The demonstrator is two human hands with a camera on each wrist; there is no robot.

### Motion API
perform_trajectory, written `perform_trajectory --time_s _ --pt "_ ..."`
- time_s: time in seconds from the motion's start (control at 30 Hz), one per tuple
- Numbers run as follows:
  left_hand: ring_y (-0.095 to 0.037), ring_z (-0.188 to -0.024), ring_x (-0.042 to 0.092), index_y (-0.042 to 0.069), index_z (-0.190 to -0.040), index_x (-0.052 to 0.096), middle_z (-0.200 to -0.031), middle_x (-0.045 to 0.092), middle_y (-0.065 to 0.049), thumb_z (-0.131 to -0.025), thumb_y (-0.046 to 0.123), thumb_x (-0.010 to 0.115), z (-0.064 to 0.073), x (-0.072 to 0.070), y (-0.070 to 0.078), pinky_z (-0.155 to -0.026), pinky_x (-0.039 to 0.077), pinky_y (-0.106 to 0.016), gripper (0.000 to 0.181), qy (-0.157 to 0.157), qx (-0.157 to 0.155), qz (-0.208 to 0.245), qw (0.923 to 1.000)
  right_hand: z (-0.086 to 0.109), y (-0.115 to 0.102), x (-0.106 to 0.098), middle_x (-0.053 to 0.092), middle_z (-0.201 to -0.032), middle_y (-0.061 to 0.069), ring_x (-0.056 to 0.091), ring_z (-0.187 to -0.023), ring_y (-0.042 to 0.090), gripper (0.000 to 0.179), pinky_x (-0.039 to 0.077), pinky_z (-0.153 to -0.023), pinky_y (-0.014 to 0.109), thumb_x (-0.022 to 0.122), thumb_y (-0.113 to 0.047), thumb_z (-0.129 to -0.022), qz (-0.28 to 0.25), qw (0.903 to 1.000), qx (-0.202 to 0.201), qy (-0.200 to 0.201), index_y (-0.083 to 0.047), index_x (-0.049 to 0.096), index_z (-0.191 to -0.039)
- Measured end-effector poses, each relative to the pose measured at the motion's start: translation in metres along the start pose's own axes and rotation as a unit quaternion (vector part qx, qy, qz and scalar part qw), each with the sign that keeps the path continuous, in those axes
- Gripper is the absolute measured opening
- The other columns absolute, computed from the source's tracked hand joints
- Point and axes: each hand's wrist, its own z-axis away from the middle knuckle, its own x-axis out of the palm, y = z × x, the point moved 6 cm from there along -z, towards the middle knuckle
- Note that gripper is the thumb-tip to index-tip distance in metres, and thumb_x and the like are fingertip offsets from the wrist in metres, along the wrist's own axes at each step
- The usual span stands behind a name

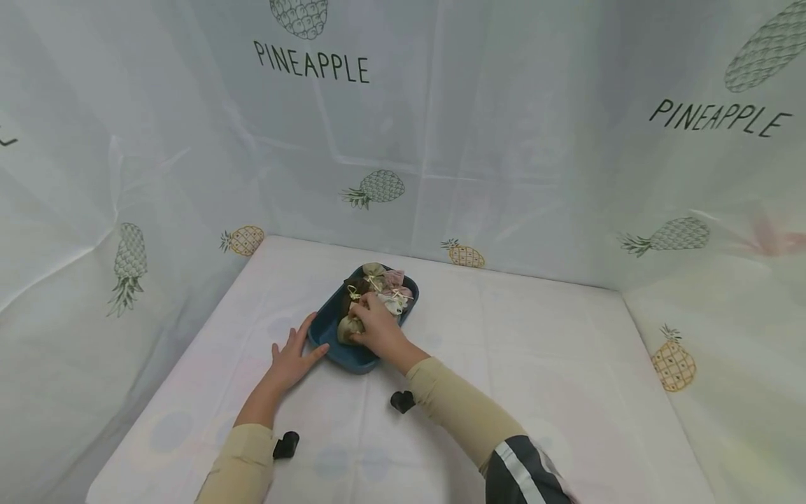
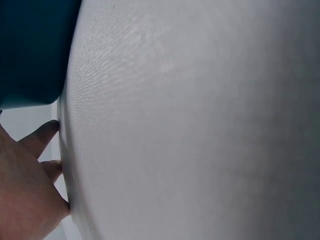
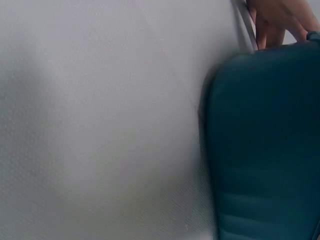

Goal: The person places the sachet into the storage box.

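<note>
A blue tray [image 1: 354,361] with rounded corners stands on the table and carries several small drawstring pouches. My left hand [image 1: 291,362] has its fingers spread at the tray's left side, thumb on the near rim. In the left wrist view, fingers [image 2: 42,135] reach down to the tabletop beside the tray [image 2: 32,50]. My right hand [image 1: 380,327] reaches over the tray's right side and pinches an olive pouch [image 1: 347,330] at the near end. Beyond it lie a brown pouch [image 1: 360,285], another olive pouch [image 1: 373,269], a pink pouch [image 1: 394,277] and a white pouch [image 1: 394,305].
The table [image 1: 535,350] has a pale cover. A hanging sheet [image 1: 504,140] printed with pineapples encloses its back and sides. Black wrist devices, one by the left sleeve [image 1: 286,445] and one by the right [image 1: 401,401], sit low over the table.
</note>
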Motion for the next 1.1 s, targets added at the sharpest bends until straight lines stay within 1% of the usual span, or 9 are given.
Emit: perform_trajectory --time_s 0.1,0.2,0.33,0.5,0.67,0.77,0.9,1.03,1.1 --pt "-0.048 -0.144 0.001 0.024 -0.158 0.006 -0.16 0.012 -0.02 -0.097 0.048 0.055 -0.003 0.001 -0.001 -0.104 -0.016 -0.07 0.081 -0.002 0.002 -0.003 1.0 0.001 0.002 0.001 0.047 -0.117 0.005 0.05 -0.102 0.016 0.034 0.047 -0.085 0.028 0.082 -0.026 -0.081 0.021 0.9997 -0.005 -0.013 -0.015 0.064 -0.107" --pt "-0.049 -0.143 0.002 0.024 -0.158 0.006 -0.16 0.012 -0.021 -0.097 0.048 0.055 -0.005 0.001 -0.001 -0.104 -0.015 -0.07 0.082 -0.002 0.007 -0.003 1.0 0.003 0.003 0.0 0.048 -0.121 0.004 0.05 -0.107 0.017 0.035 0.046 -0.09 0.028 0.081 -0.024 -0.083 0.04 0.9988 -0.009 -0.026 -0.015 0.065 -0.113" --pt "-0.05 -0.143 0.003 0.024 -0.158 0.006 -0.159 0.012 -0.022 -0.097 0.05 0.054 -0.008 0.002 -0.003 -0.103 -0.014 -0.071 0.082 0.0 0.012 -0.009 0.9999 0.008 0.002 -0.007 0.05 -0.13 0.005 0.05 -0.118 0.019 0.042 0.044 -0.098 0.029 0.078 -0.021 -0.085 0.053 0.9978 -0.013 -0.038 -0.016 0.065 -0.125" --pt "-0.051 -0.143 0.004 0.024 -0.158 0.006 -0.159 0.013 -0.024 -0.096 0.052 0.053 -0.012 -0.003 -0.005 -0.103 -0.012 -0.072 0.082 0.003 0.016 -0.018 0.9997 0.012 0.002 -0.017 0.046 -0.142 0.006 0.045 -0.129 0.022 0.051 0.039 -0.106 0.032 0.077 -0.022 -0.087 0.065 0.9965 -0.025 -0.047 -0.019 0.06 -0.135" --pt "-0.053 -0.141 0.006 0.024 -0.158 0.006 -0.158 0.013 -0.026 -0.096 0.053 0.054 -0.013 -0.009 -0.004 -0.103 -0.008 -0.074 0.083 -0.007 0.023 -0.016 0.9996 0.019 0.007 -0.032 0.045 -0.145 0.006 0.045 -0.13 0.022 0.052 0.039 -0.106 0.036 0.078 -0.021 -0.085 0.058 0.9976 -0.022 -0.029 -0.02 0.061 -0.134" --pt "-0.053 -0.14 0.012 0.02 -0.158 0.007 -0.158 0.014 -0.026 -0.097 0.049 0.056 -0.013 -0.013 -0.004 -0.103 -0.004 -0.075 0.083 -0.007 0.028 -0.011 0.9995 0.026 0.014 -0.041 0.047 -0.144 0.008 0.046 -0.129 0.024 0.052 0.041 -0.104 0.038 0.08 -0.019 -0.083 0.054 0.9982 -0.024 -0.014 -0.018 0.062 -0.132" --pt "-0.05 -0.14 0.019 0.013 -0.158 0.01 -0.157 0.017 -0.027 -0.096 0.045 0.059 -0.011 -0.018 -0.005 -0.107 0.01 -0.071 0.085 0.006 0.049 -0.008 0.9987 0.038 0.024 -0.055 0.049 -0.14 0.012 0.047 -0.126 0.027 0.053 0.042 -0.101 0.043 0.081 -0.014 -0.081 0.044 0.9987 -0.026 0.005 -0.014 0.063 -0.131" --pt "-0.048 -0.141 0.017 0.008 -0.157 0.012 -0.156 0.017 -0.029 -0.096 0.04 0.062 -0.011 -0.027 -0.001 -0.109 0.02 -0.064 0.085 0.011 0.067 -0.024 0.9974 0.048 0.035 -0.067 0.05 -0.138 0.015 0.047 -0.126 0.032 0.051 0.04 -0.101 0.05 0.081 -0.014 -0.081 0.04 0.9985 -0.029 0.023 -0.012 0.064 -0.128" --pt "-0.049 -0.141 0.016 0.007 -0.157 0.013 -0.156 0.015 -0.031 -0.096 0.036 0.063 -0.011 -0.034 0.004 -0.108 0.017 -0.066 0.084 0.007 0.067 -0.038 0.997 0.051 0.041 -0.073 0.05 -0.138 0.015 0.047 -0.125 0.032 0.051 0.039 -0.1 0.053 0.082 -0.016 -0.08 0.045 0.9976 -0.037 0.038 -0.012 0.065 -0.127"
